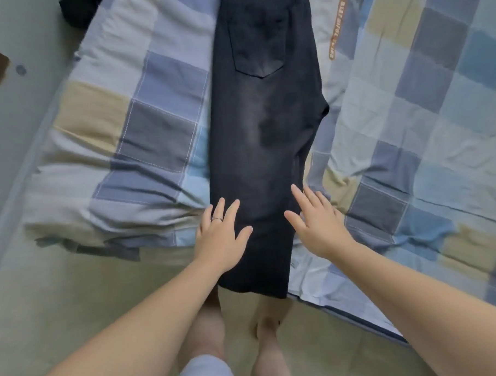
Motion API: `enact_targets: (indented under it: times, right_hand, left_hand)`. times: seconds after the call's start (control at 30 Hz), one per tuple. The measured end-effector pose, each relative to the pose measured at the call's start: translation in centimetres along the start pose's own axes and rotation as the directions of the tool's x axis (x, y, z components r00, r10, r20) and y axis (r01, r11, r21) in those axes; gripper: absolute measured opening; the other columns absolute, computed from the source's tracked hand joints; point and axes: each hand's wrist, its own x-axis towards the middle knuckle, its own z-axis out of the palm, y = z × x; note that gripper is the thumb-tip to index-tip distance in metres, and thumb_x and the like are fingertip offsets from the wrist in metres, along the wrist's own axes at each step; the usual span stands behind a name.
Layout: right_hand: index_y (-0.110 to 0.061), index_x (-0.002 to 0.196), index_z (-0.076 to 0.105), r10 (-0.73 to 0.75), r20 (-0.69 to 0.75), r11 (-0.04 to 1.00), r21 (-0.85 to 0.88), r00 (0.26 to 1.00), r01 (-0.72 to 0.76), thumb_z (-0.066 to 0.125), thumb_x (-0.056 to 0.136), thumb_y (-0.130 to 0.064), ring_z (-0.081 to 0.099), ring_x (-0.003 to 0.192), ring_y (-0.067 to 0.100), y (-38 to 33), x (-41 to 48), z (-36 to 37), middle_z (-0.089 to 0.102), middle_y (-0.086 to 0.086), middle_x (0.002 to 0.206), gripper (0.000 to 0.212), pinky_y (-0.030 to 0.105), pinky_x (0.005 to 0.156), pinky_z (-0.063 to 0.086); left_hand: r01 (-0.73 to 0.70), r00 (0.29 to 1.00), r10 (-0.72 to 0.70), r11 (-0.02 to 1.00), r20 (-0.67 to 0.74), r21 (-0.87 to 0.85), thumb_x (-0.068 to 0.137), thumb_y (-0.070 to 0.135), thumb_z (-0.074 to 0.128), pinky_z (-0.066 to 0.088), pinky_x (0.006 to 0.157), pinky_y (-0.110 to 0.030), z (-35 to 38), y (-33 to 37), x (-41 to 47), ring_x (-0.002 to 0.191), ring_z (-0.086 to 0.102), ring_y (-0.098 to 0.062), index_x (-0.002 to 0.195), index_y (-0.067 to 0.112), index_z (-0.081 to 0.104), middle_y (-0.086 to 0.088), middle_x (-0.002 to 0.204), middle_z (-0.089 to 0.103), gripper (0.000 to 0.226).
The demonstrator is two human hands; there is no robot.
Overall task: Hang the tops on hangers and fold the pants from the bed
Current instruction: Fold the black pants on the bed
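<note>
A pair of dark faded jeans (264, 136) lies lengthwise on the bed, folded leg over leg, back pocket up, with the leg ends hanging over the bed's near edge. My left hand (223, 237), wearing a ring, lies flat with spread fingers on the jeans' left edge near the hem. At the right edge of the jeans my right hand (316, 221) is flat with straight fingers, partly on the bedcover. Neither hand grips anything.
The bed carries a checked blue, grey and beige cover (408, 101), rumpled at the near left edge. A dark garment (77, 10) sits at the bed's far left corner. My bare legs stand on the pale floor (75, 295) below the bed edge.
</note>
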Motion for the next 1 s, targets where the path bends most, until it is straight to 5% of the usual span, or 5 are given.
enact_targets:
  times: [0.3,0.63,0.83,0.93,1.0]
  right_hand:
    - [-0.039,0.159,0.007,0.022,0.077,1.0,0.021,0.997,-0.023,0.028,0.104,-0.056,0.008,0.154,0.023,4.7,-7.7,7.4,0.007,-0.006,0.169,0.062,0.053,0.118,0.018]
    - [-0.029,0.158,0.017,0.04,0.093,0.932,0.355,0.995,-0.07,0.047,0.102,-0.04,0.034,0.146,0.021,7.4,-5.7,18.6,0.035,-0.002,0.16,0.065,0.041,0.116,0.031]
    - [-0.025,0.132,0.045,0.197,0.105,0.637,0.742,0.975,-0.209,0.067,0.09,-0.031,0.067,0.106,0.013,6.4,-2.8,22.6,0.063,-0.009,0.118,0.047,0.04,0.092,0.057]
    - [-0.021,0.123,0.058,0.218,0.24,0.369,0.877,0.946,-0.307,0.07,0.091,-0.028,0.074,0.09,0.006,6.0,-2.4,22.9,0.074,-0.008,0.107,0.034,0.028,0.075,0.061]
    - [-0.022,0.122,0.064,0.191,0.315,0.311,0.879,0.93,-0.362,0.071,0.091,-0.028,0.074,0.09,0.006,5.6,-2.7,22.8,0.077,-0.009,0.103,0.032,0.021,0.063,0.057]
  left_hand:
    - [0.191,0.981,-0.181,0.965,0.071,-0.178,0.099,0.051,0.049,0.02,0.119,-0.049,10.0,-3.3,-12.1,0.152,0.003,-0.018,0.157,0.038,0.02,0.008,0.168,0.009,0.066]
    - [0.347,0.932,-0.361,0.852,0.04,-0.392,0.094,0.039,0.062,0.019,0.119,-0.041,16.1,-9.5,-10.1,0.15,0.018,-0.029,0.158,0.022,0.019,-0.002,0.162,0.029,0.079]
    - [0.28,0.949,-0.315,0.836,0.004,-0.471,0.087,0.041,0.07,0.036,0.108,-0.038,16.2,-11.4,-5.5,0.141,0.036,-0.026,0.148,0.019,0.031,0.001,0.15,0.046,0.076]
    - [0.239,0.963,-0.268,0.836,0.013,-0.494,0.083,0.041,0.076,0.037,0.111,-0.037,15.5,-12.2,-4.1,0.138,0.042,-0.023,0.141,0.018,0.042,0.0,0.145,0.05,0.071]
    - [0.218,0.974,-0.22,0.844,0.055,-0.49,0.081,0.041,0.079,0.038,0.109,-0.035,14.9,-12.7,-3.9,0.131,0.047,-0.019,0.138,0.02,0.049,0.004,0.14,0.054,0.068]
